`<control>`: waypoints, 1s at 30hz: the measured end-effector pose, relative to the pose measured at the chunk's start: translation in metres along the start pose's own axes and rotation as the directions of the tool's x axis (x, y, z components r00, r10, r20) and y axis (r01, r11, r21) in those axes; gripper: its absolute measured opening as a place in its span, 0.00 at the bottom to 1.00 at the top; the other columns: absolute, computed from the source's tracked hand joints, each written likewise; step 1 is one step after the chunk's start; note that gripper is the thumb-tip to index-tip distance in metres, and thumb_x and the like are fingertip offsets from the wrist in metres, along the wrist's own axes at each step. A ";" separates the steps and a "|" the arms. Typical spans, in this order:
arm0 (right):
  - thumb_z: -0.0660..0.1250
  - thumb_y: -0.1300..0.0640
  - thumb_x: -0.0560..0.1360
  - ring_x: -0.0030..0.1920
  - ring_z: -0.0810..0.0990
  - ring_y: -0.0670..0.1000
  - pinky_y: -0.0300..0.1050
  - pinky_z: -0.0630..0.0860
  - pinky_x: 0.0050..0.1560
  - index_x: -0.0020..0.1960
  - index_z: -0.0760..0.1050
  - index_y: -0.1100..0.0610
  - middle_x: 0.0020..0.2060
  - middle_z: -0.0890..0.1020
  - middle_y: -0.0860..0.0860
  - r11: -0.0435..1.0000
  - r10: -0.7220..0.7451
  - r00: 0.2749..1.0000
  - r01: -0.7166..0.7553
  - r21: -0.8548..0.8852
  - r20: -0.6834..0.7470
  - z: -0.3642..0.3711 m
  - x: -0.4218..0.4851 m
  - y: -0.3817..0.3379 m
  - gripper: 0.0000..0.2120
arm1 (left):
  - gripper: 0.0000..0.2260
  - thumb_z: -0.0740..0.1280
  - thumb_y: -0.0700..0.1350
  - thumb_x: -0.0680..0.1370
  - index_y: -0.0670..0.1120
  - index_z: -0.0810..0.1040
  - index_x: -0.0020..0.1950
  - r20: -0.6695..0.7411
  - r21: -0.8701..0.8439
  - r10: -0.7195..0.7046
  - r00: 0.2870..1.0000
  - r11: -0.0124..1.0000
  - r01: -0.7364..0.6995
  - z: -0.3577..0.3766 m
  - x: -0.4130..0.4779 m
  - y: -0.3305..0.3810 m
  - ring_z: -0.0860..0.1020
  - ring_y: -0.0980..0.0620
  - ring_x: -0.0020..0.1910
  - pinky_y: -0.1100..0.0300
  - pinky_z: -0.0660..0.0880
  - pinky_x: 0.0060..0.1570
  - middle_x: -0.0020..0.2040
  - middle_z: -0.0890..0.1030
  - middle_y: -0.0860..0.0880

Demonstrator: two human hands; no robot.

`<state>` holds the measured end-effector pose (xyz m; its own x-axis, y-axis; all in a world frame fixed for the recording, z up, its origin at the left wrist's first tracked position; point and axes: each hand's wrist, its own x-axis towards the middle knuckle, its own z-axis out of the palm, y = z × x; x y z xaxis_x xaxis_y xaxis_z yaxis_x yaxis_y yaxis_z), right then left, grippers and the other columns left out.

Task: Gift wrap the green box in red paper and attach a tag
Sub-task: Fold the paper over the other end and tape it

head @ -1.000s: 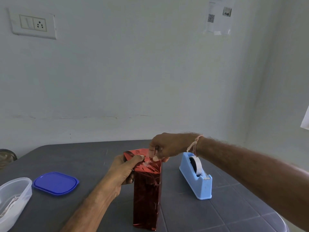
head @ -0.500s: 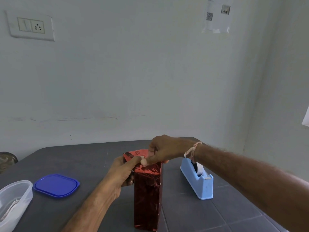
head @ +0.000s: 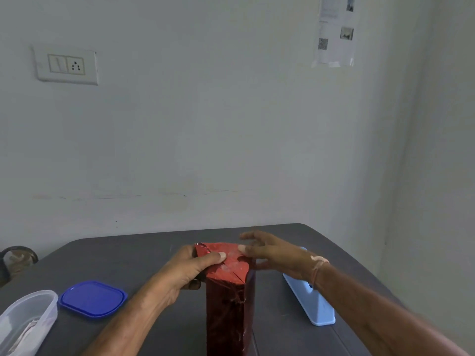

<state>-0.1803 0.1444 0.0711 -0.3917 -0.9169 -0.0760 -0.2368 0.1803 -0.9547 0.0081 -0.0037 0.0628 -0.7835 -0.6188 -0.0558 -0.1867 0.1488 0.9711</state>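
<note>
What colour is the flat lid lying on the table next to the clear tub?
Blue. The lid shows best in the head view.

left hand curled, thumb flat; right hand loose, fingers spread

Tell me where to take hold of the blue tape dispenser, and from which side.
Grip the blue tape dispenser across its two long flat sides at the near end, coming down from above. Its body is narrow and stands upright on the table, running away from the camera, so one hand should span it; the right hand covers its far end.
</note>
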 end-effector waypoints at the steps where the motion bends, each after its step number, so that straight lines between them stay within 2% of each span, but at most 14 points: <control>1: 0.75 0.48 0.76 0.63 0.82 0.51 0.55 0.76 0.69 0.71 0.72 0.50 0.63 0.82 0.52 0.998 -0.003 1.000 0.003 0.064 0.006 0.001 0.000 0.002 0.26 | 0.13 0.77 0.55 0.73 0.49 0.84 0.52 0.014 0.024 -0.002 1.000 1.000 0.001 -0.001 0.002 0.004 0.80 0.57 0.37 0.61 0.74 0.39 0.38 0.86 0.53; 3: 0.76 0.49 0.75 0.63 0.83 0.53 0.57 0.76 0.69 0.69 0.74 0.50 0.62 0.83 0.53 0.996 -0.020 1.000 0.022 0.090 -0.023 0.006 -0.002 0.003 0.24 | 0.14 0.78 0.55 0.72 0.49 0.84 0.53 0.038 0.068 -0.017 0.999 0.998 0.014 -0.005 0.007 0.011 0.81 0.55 0.40 0.61 0.76 0.40 0.40 0.87 0.53; 5: 0.77 0.48 0.74 0.62 0.83 0.51 0.53 0.79 0.66 0.68 0.75 0.48 0.61 0.83 0.51 0.999 -0.021 0.998 0.023 0.032 -0.055 0.010 -0.008 0.001 0.24 | 0.16 0.79 0.55 0.71 0.48 0.84 0.53 0.081 0.118 -0.039 0.996 0.993 0.029 -0.009 0.013 0.017 0.83 0.53 0.44 0.56 0.79 0.47 0.44 0.88 0.51; 7: 0.76 0.46 0.74 0.60 0.83 0.48 0.47 0.82 0.55 0.67 0.76 0.46 0.59 0.84 0.46 1.000 -0.014 0.998 0.013 -0.019 -0.060 0.013 -0.017 -0.002 0.23 | 0.18 0.80 0.55 0.69 0.47 0.85 0.54 0.165 0.168 -0.050 0.985 0.986 0.022 -0.013 0.018 0.022 0.85 0.50 0.47 0.51 0.81 0.55 0.48 0.88 0.48; 8: 0.75 0.46 0.75 0.59 0.83 0.46 0.42 0.81 0.49 0.66 0.78 0.45 0.58 0.85 0.44 1.000 -0.006 0.998 0.004 -0.023 -0.066 0.015 -0.022 -0.003 0.21 | 0.19 0.80 0.54 0.69 0.46 0.86 0.55 0.208 0.187 -0.050 0.977 0.982 0.011 -0.014 0.019 0.025 0.86 0.49 0.47 0.51 0.82 0.55 0.49 0.88 0.46; 10: 0.74 0.47 0.75 0.56 0.84 0.44 0.40 0.78 0.44 0.63 0.81 0.45 0.54 0.86 0.43 1.000 0.023 0.996 -0.022 0.016 -0.086 0.018 -0.031 -0.004 0.17 | 0.18 0.80 0.51 0.71 0.44 0.86 0.55 0.265 0.206 -0.042 0.963 0.979 -0.014 -0.015 0.022 0.029 0.86 0.48 0.48 0.56 0.83 0.49 0.51 0.88 0.43; 12: 0.74 0.47 0.74 0.52 0.84 0.43 0.41 0.77 0.46 0.59 0.83 0.48 0.50 0.87 0.44 0.997 0.046 0.994 -0.040 0.064 -0.100 0.021 -0.035 -0.001 0.15 | 0.16 0.79 0.51 0.71 0.44 0.86 0.54 0.290 0.234 -0.026 0.957 0.971 -0.045 -0.013 0.023 0.033 0.85 0.48 0.48 0.58 0.81 0.47 0.52 0.87 0.42; 16: 0.76 0.47 0.73 0.45 0.85 0.45 0.40 0.78 0.45 0.57 0.84 0.54 0.47 0.87 0.49 0.990 0.049 0.987 -0.028 0.136 -0.154 0.030 -0.036 0.004 0.16 | 0.14 0.79 0.49 0.73 0.46 0.86 0.56 0.312 0.273 0.020 0.950 0.956 -0.109 -0.006 0.020 0.039 0.86 0.47 0.53 0.55 0.80 0.58 0.52 0.88 0.46; 19: 0.77 0.49 0.74 0.43 0.84 0.48 0.41 0.77 0.45 0.55 0.84 0.57 0.48 0.88 0.55 0.983 -0.021 0.971 0.063 0.172 -0.238 0.030 -0.031 0.004 0.14 | 0.18 0.79 0.47 0.73 0.48 0.82 0.61 0.292 0.276 0.080 0.953 0.947 -0.164 -0.004 0.017 0.041 0.86 0.50 0.52 0.56 0.81 0.59 0.51 0.88 0.48; 21: 0.76 0.53 0.75 0.44 0.86 0.49 0.39 0.79 0.43 0.56 0.84 0.58 0.49 0.87 0.58 0.970 -0.076 0.967 0.128 0.207 -0.243 0.029 -0.028 -0.003 0.12 | 0.21 0.80 0.46 0.72 0.50 0.79 0.63 0.271 0.272 0.104 0.957 0.945 -0.180 -0.003 0.015 0.041 0.86 0.51 0.51 0.56 0.81 0.57 0.51 0.88 0.48; 23: 0.77 0.55 0.75 0.45 0.86 0.50 0.37 0.80 0.42 0.56 0.84 0.58 0.51 0.86 0.61 0.969 -0.131 0.965 0.173 0.176 -0.226 0.026 -0.022 -0.013 0.12 | 0.25 0.80 0.45 0.71 0.52 0.76 0.65 0.260 0.270 0.113 0.959 0.945 -0.184 -0.002 0.014 0.039 0.86 0.51 0.51 0.57 0.81 0.56 0.50 0.88 0.48; 27: 0.76 0.53 0.75 0.46 0.87 0.52 0.36 0.79 0.44 0.57 0.84 0.58 0.50 0.87 0.60 0.976 -0.198 0.965 0.210 0.057 -0.173 0.022 -0.009 -0.032 0.13 | 0.33 0.81 0.46 0.70 0.55 0.71 0.71 0.247 0.259 0.127 0.961 0.947 -0.192 -0.002 0.013 0.037 0.86 0.52 0.52 0.54 0.78 0.61 0.50 0.87 0.48; 30: 0.76 0.53 0.75 0.41 0.85 0.47 0.35 0.78 0.41 0.55 0.84 0.60 0.44 0.87 0.57 0.978 -0.202 0.968 0.206 0.014 -0.152 0.021 -0.004 -0.042 0.13 | 0.35 0.81 0.46 0.70 0.55 0.68 0.73 0.249 0.234 0.131 0.960 0.953 -0.191 -0.001 0.013 0.035 0.85 0.52 0.54 0.50 0.76 0.66 0.53 0.87 0.48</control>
<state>-0.1504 0.1329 0.1053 -0.4661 -0.8696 0.1628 -0.3003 -0.0175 -0.9537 -0.0077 -0.0074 0.0964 -0.9241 -0.3819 0.0156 -0.1669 0.4400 0.8824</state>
